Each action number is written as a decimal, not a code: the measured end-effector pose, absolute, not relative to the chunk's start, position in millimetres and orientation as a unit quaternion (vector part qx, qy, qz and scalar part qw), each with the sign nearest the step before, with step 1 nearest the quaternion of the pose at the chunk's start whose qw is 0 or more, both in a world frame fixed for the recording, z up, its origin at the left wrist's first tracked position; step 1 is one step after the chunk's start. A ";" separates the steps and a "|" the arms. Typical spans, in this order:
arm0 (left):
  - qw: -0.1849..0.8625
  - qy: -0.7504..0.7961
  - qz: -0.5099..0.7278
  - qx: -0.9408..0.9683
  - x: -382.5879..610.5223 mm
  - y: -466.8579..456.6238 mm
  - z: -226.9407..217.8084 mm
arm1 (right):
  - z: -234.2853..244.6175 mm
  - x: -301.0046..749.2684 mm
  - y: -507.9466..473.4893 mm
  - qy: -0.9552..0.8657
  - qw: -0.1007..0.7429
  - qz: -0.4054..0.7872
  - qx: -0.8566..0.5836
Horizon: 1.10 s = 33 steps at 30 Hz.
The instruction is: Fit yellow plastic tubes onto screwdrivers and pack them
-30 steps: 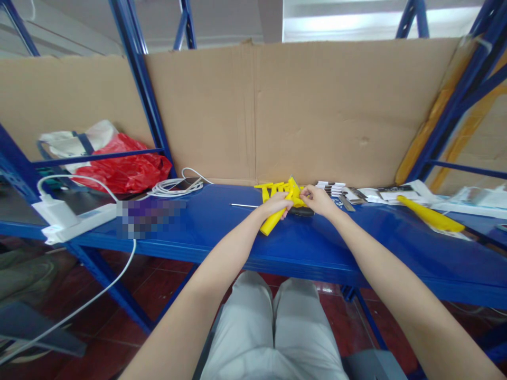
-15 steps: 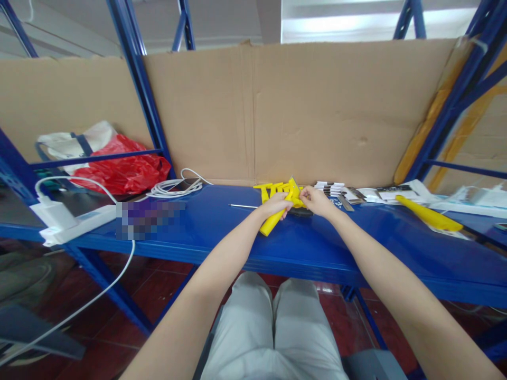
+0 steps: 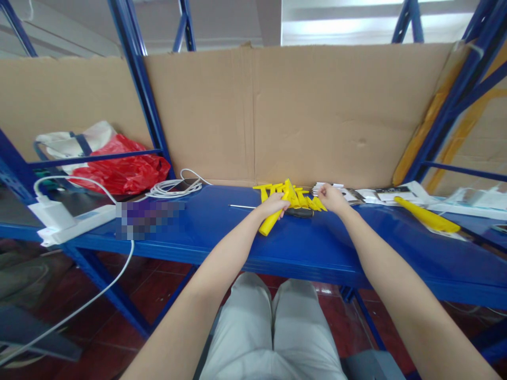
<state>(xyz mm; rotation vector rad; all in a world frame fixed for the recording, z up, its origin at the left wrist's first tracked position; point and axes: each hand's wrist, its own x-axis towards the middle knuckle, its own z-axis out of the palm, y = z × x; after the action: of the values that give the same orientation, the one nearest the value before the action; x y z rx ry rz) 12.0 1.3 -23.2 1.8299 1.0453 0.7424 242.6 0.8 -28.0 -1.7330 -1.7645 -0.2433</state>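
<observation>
My left hand (image 3: 274,205) is wrapped round the handle of a yellow scraper-like tool (image 3: 269,222), whose wider head points up and away from me. My right hand (image 3: 329,197) is off to the right, apart from the tool, with its fingers curled closed near some small black-and-white packets (image 3: 317,187). What those fingers hold, if anything, is hidden. Several yellow plastic pieces (image 3: 304,200) lie between and behind the hands. Under the left hand rests a screwdriver (image 3: 301,212), its black handle to the right and its thin shaft to the left.
A cardboard panel (image 3: 301,116) stands behind the blue bench (image 3: 214,227). At left are a coiled white cable (image 3: 174,188), a power strip (image 3: 87,221) and a red plastic bag (image 3: 122,168). Another long yellow piece (image 3: 428,215) lies at right beside papers and packaging (image 3: 396,194).
My right hand has left the head of the yellow tool and moved right, uncovering yellow pieces and the screwdriver handle. A metal edge at the tool's head no longer shows. My left hand keeps its hold.
</observation>
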 end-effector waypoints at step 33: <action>0.523 0.403 0.298 0.690 33.7 -0.3 -20.1 | -27.8 278.9 -23.3 -0.453 0.315 -0.040 -0.833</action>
<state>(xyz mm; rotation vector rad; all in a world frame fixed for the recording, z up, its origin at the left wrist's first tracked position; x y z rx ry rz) 33.7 -0.3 -20.1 1.6522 0.9639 0.7131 278.9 -23.3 -27.8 -2.1947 -1.1938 -0.1050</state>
